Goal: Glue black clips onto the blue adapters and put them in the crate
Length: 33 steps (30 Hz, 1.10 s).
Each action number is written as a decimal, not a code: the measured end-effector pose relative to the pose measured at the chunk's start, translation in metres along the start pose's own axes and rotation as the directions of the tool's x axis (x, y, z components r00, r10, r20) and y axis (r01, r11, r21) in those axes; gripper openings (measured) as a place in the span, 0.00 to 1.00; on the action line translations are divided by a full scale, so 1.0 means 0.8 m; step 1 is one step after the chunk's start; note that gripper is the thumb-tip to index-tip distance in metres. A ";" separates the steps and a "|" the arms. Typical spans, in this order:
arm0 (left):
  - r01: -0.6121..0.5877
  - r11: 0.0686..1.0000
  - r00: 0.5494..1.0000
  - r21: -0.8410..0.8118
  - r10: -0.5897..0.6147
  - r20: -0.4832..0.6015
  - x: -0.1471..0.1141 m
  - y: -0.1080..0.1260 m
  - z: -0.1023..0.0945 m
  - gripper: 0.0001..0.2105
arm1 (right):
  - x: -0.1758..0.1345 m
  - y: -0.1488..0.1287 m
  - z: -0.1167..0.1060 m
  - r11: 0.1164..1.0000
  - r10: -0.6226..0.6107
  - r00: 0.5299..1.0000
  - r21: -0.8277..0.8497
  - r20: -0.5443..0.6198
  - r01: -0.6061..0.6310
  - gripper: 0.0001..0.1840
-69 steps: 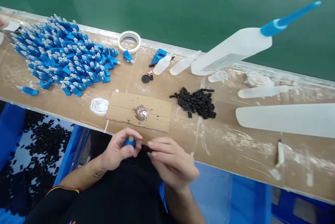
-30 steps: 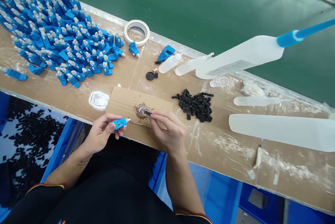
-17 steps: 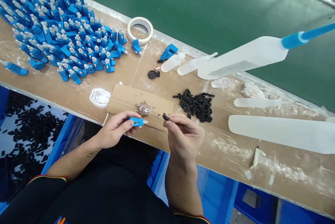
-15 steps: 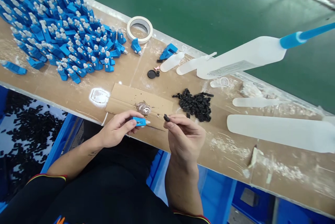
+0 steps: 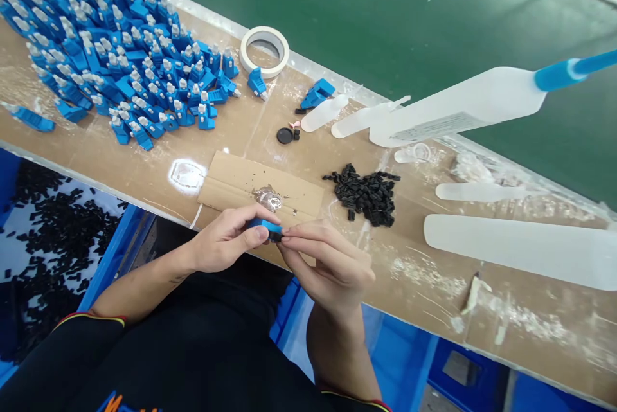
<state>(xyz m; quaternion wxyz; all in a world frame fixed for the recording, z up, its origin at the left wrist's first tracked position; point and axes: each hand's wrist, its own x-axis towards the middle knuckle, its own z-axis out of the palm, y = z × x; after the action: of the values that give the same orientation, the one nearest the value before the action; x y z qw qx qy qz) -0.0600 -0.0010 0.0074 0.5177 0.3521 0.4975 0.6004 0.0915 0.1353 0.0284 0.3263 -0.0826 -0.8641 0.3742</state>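
Observation:
Between thumb and fingers, my left hand [image 5: 226, 240] grips a small blue plastic part [image 5: 266, 227] above the near edge of the bench. My right hand [image 5: 332, 261] pinches a small black piece [image 5: 275, 236] against the right side of that blue part, so the two touch. Whether the black piece is seated in it is hidden by my fingertips. Just beyond my hands lies a cardboard strip [image 5: 226, 184] with a glossy clear smear on it. A heap of black pieces [image 5: 369, 193] sits to the right of the strip.
Many blue parts with light grey tips [image 5: 120, 58] cover the bench's far left. A tape roll [image 5: 245, 52], a black round cap [image 5: 285, 135] and white plastic bottles [image 5: 463, 103] stand or lie beyond my hands. A blue bin with black pieces [image 5: 62, 232] is below left.
My right hand has moved left, bringing the black piece from a gap away into contact with the blue part. The left hand still holds the blue part, now turned slightly. The view shifted a little.

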 end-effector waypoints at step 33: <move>-0.778 0.367 0.624 0.510 0.546 0.559 0.008 -0.030 0.042 0.06 | -0.138 -0.030 0.012 0.110 0.808 0.535 0.828 0.248 -0.550 0.16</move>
<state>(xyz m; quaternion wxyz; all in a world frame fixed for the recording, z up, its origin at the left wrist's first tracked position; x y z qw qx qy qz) -0.0234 0.0123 -0.0079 0.1142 0.7795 0.4173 0.4530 0.1731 0.0699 -0.0154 0.2214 -0.3543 -0.3715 0.8291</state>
